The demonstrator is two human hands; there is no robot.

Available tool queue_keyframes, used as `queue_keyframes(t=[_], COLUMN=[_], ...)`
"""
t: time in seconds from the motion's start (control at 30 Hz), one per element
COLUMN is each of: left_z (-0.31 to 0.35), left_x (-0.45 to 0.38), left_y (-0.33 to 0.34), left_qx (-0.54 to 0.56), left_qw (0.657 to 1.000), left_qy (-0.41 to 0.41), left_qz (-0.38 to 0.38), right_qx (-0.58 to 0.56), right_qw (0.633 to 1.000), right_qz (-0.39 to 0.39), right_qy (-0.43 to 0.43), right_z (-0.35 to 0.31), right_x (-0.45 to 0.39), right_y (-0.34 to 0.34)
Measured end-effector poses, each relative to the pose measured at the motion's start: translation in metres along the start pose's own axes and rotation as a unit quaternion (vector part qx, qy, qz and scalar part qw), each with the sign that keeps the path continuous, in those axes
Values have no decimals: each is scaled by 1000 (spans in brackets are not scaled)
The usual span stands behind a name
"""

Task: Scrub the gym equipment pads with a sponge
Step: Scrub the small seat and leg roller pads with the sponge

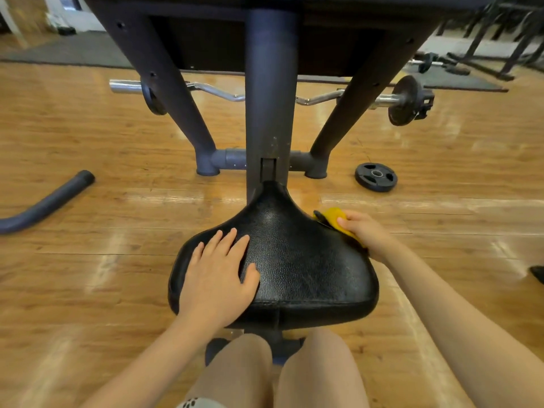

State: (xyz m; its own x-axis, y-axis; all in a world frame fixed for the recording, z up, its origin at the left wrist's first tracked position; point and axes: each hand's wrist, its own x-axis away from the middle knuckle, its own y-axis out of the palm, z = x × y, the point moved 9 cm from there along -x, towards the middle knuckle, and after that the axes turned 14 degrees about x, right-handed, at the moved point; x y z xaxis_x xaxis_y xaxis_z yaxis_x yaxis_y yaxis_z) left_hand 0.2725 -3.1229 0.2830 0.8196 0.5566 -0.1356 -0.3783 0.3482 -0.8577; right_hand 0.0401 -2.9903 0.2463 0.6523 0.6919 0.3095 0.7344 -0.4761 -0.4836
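Nearest, the left hand (217, 278) is laid flat, fingers straight, on the black textured vinyl seat pad (300, 260), presumably to steady it. At the pad's right edge, the yellow sponge (334, 219) is gripped by the right hand (368, 234), placed for scrubbing. Farther off, a chrome curl bar (220, 92) lies on the wooden floor (88, 142).

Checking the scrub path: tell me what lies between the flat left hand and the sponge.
Only bare black seat pad separates the left hand from the sponge held by the right hand, per the head view.

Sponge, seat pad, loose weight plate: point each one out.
sponge (334, 218), head view, yellow face beside the thumb
seat pad (297, 251), head view, middle of top
weight plate (376, 176), head view, hub
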Motion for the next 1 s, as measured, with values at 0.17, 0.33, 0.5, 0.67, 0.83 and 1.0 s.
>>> queue_keyframes(t=[0.17, 0.33, 0.5, 0.67, 0.83, 1.0], left_z=[-2, 0, 0, 0, 2, 4], left_x=[0, 0, 0, -1, 0, 1], left_y=[0, -1, -2, -1, -2, -3], left_qx=[2, 2, 0, -15, -17, -9], left_qw=[1000, 1000, 1000, 1000, 1000, 1000], left_qy=[-5, -7, -6, -2, -1, 3], left_qz=[3, 10, 19, 25, 20, 2], right_qx=[20, -45, -171, -214, -216, -198], right_qw=[999, 997, 975, 952, 942, 935], right_qz=[-49, 38, 118, 207, 243, 287], right_qy=[-12, -42, -81, -77, -82, -70], right_z=[-5, 19, 32, 55, 66, 62], right_x=[-11, 9, 30, 55, 90, 113], right_y=[15, 1, -1, -6, 2, -5])
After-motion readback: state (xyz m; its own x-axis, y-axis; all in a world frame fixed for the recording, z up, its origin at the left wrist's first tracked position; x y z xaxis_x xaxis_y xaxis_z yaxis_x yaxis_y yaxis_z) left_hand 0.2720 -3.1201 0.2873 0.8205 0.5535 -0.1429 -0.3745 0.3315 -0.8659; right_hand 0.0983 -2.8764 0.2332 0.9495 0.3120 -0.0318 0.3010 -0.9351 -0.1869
